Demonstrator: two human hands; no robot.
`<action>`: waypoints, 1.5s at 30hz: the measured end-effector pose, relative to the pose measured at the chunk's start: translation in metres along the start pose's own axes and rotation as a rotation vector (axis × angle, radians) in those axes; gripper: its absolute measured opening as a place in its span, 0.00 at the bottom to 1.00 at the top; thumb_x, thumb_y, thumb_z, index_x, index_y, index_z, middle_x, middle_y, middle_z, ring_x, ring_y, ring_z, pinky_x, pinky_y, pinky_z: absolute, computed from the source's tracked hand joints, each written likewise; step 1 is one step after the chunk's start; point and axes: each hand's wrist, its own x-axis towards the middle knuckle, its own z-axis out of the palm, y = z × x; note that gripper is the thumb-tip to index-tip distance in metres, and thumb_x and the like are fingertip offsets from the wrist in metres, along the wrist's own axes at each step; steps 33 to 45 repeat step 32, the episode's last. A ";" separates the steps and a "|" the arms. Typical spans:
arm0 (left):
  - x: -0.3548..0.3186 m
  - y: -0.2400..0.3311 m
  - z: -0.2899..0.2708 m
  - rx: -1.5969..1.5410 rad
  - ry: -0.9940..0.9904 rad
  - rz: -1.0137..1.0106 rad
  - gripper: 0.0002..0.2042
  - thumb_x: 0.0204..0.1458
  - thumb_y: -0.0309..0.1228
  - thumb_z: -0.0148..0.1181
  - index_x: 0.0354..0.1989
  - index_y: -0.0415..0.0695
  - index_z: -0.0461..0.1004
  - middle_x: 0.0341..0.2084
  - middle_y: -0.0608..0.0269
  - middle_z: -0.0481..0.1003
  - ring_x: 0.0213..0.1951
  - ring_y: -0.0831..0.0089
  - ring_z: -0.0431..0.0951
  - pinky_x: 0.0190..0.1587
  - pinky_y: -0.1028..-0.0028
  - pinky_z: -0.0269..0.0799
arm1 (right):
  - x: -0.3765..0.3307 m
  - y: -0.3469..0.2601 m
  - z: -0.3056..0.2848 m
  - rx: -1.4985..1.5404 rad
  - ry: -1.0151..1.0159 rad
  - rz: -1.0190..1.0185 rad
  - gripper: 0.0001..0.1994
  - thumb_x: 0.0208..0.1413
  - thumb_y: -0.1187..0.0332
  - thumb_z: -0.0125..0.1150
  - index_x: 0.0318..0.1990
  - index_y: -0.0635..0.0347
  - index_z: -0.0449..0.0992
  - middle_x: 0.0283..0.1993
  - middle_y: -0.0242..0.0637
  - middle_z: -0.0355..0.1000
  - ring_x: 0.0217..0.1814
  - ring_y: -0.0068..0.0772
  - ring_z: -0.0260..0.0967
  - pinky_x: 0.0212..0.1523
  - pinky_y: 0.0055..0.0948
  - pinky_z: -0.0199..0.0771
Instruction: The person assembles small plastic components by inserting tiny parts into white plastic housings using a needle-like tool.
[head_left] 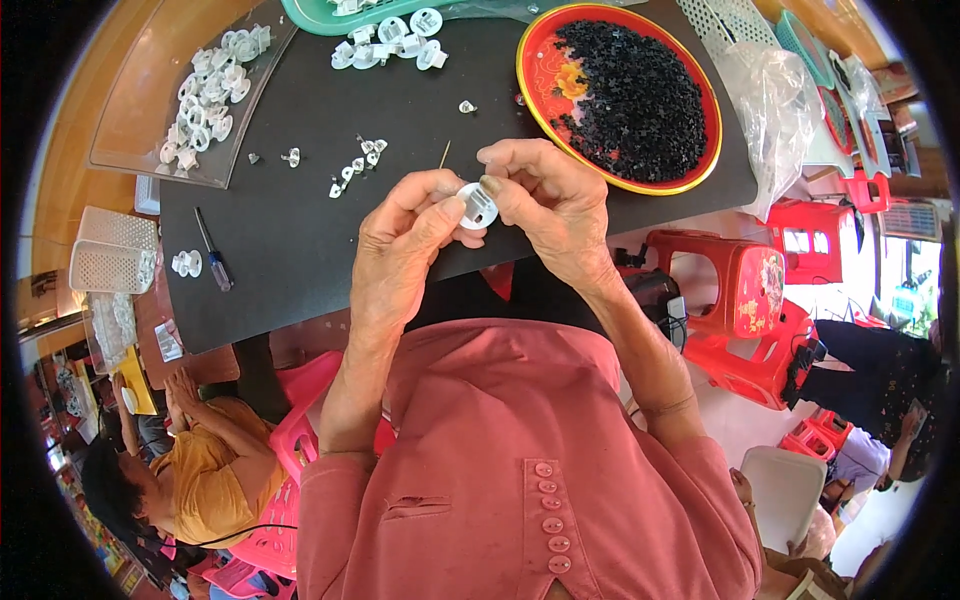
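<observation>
In front of my chest, over the table's near edge, I hold a small white round plastic part (480,212) with a ridged block and a dark hole on its face. My left hand (410,225) pinches its left side between thumb and fingers. The thumb of my right hand (555,205) presses its upper right edge, with the index finger curled above and apart from it. Whether a smaller piece sits under that thumb I cannot tell. A thin pointed stick (445,154) shows just beyond my left fingers. Small white and metallic pieces (358,167) lie further left.
On the dark table (290,260) are a red tray (536,75) of small black pieces, a clear bin (130,130) of white parts, a white pile (390,45), and a screwdriver (213,250). Red stools (735,290) stand right; a person in yellow (225,470) sits left.
</observation>
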 end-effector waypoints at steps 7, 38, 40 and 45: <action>0.002 -0.004 0.002 -0.166 0.062 0.070 0.08 0.57 0.25 0.52 0.43 0.36 0.71 0.35 0.60 0.74 0.37 0.73 0.77 0.41 0.71 0.77 | 0.001 -0.001 0.003 0.038 -0.058 -0.070 0.10 0.54 0.81 0.55 0.44 0.67 0.73 0.33 0.29 0.69 0.33 0.14 0.65 0.33 0.16 0.67; 0.000 -0.010 0.003 -0.223 0.049 0.051 0.10 0.56 0.25 0.53 0.45 0.37 0.70 0.39 0.57 0.74 0.41 0.71 0.77 0.44 0.67 0.78 | 0.051 -0.063 -0.069 -0.928 -0.112 -0.098 0.07 0.47 0.78 0.55 0.34 0.61 0.77 0.25 0.41 0.74 0.24 0.29 0.74 0.27 0.23 0.72; 0.000 -0.010 0.003 -0.223 0.049 0.051 0.10 0.56 0.25 0.53 0.45 0.37 0.70 0.39 0.57 0.74 0.41 0.71 0.77 0.44 0.67 0.78 | 0.051 -0.063 -0.069 -0.928 -0.112 -0.098 0.07 0.47 0.78 0.55 0.34 0.61 0.77 0.25 0.41 0.74 0.24 0.29 0.74 0.27 0.23 0.72; 0.000 -0.010 0.003 -0.223 0.049 0.051 0.10 0.56 0.25 0.53 0.45 0.37 0.70 0.39 0.57 0.74 0.41 0.71 0.77 0.44 0.67 0.78 | 0.051 -0.063 -0.069 -0.928 -0.112 -0.098 0.07 0.47 0.78 0.55 0.34 0.61 0.77 0.25 0.41 0.74 0.24 0.29 0.74 0.27 0.23 0.72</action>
